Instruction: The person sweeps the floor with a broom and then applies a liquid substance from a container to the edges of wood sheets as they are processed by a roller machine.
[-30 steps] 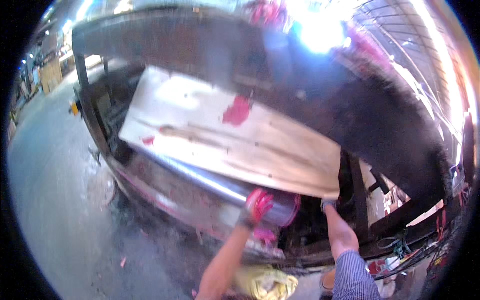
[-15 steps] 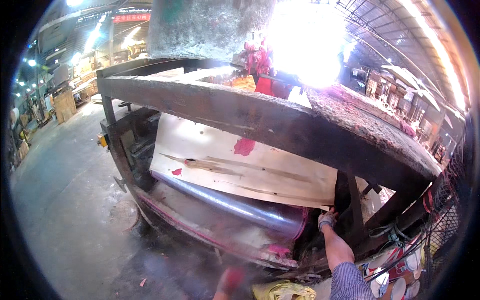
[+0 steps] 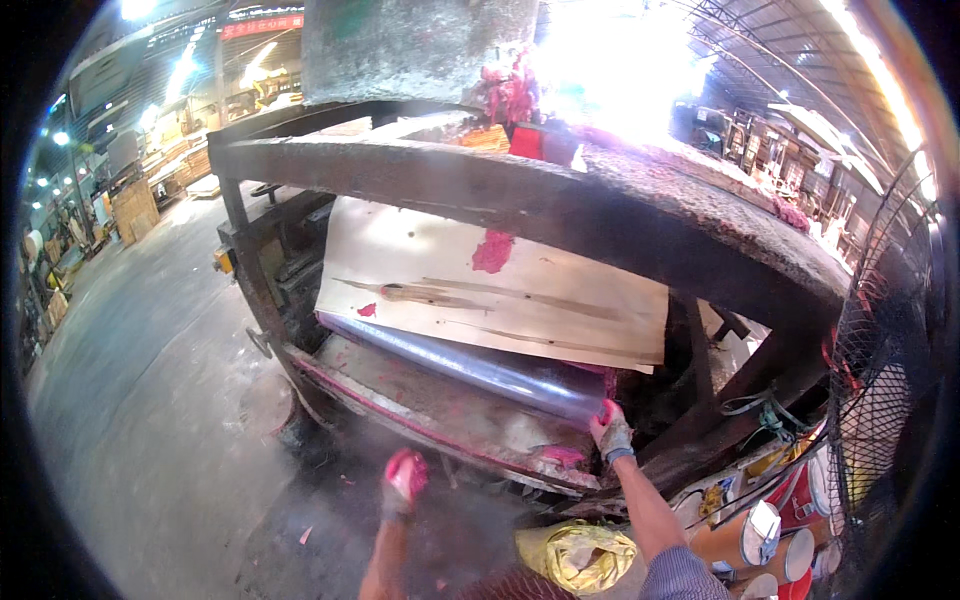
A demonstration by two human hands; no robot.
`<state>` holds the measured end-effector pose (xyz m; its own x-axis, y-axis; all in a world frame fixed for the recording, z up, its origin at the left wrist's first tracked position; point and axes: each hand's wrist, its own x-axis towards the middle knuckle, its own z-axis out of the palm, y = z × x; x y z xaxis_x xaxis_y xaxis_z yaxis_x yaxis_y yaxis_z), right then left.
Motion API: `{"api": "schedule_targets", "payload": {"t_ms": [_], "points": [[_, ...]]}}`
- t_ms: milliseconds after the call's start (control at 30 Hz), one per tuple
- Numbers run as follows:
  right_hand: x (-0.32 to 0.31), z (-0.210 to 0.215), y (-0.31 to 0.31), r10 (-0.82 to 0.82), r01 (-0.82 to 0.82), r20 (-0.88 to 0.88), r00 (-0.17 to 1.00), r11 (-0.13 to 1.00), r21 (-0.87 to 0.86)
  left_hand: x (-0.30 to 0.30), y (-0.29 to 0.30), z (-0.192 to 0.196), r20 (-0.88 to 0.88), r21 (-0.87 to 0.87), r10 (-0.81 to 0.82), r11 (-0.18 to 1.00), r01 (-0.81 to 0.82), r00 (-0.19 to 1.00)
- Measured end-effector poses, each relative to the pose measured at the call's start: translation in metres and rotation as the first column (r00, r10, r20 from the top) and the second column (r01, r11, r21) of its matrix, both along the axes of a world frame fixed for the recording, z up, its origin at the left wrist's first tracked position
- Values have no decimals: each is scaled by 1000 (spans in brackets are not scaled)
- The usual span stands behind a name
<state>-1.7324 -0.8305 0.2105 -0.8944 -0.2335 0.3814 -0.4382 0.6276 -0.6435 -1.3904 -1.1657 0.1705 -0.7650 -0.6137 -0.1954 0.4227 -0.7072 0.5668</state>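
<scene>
My right hand [image 3: 612,432], in a pale glove with pink-stained fingertips, is at the right end of a shiny metal roller [image 3: 470,372]. Whether it touches the roller, and how its fingers are set, I cannot make out. My left hand [image 3: 404,476], gloved and stained bright pink, hovers in front of the machine's front edge. Its fingers are curled, with nothing seen sticking out of them. Behind the roller a pale wood veneer sheet [image 3: 560,278] slopes upward. It carries brown streaks, dark knots and pink patches.
A heavy dark steel frame [image 3: 400,172] surrounds the rollers, under a grey hopper-like box [image 3: 415,55]. Below the roller lies a pink-smeared trough [image 3: 430,400]. At lower right are a yellow sack [image 3: 578,556], several drums [image 3: 725,540] and a wire mesh guard [image 3: 870,430].
My right hand has moved from beside the sheet's lower right corner down and left to the roller's end. The left hand has risen into fuller view. The whole view has shifted.
</scene>
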Motion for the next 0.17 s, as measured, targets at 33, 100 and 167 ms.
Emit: {"api": "schedule_targets", "payload": {"t_ms": [33, 100, 167], "points": [[13, 11, -19, 36, -36, -7, 999, 999, -13, -1, -31, 4, -46, -98, 7, 995, -11, 999], [21, 44, -19, 75, -76, 68, 995, 997, 13, -40, -49, 67, -92, -93, -2, 996, -7, 996], [0, 40, -4, 95, -94, 81, 992, 995, -12, -95, -36, 121, 141, -643, 230, 761, -88, 963]]}}
